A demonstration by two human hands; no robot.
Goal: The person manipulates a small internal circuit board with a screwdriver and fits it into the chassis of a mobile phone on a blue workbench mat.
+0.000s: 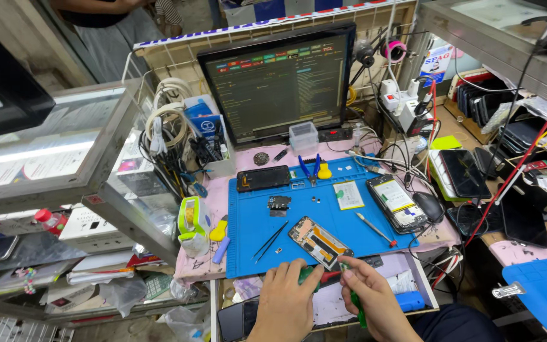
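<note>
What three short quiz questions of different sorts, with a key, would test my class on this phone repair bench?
1. True or false: the opened phone lies on the blue mat.
2. Which tool lies at the mat's far edge: A hammer, B blue-handled pliers, C saw?
3. What do the left hand and right hand hold between them?

Key: 1 true. 2 B. 3 a green-handled screwdriver and a red-and-green tool; which hand grips which is unclear.

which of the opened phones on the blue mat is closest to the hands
The tilted open phone at the mat's near edge, just above both hands; the other open phone lies further right.
</note>
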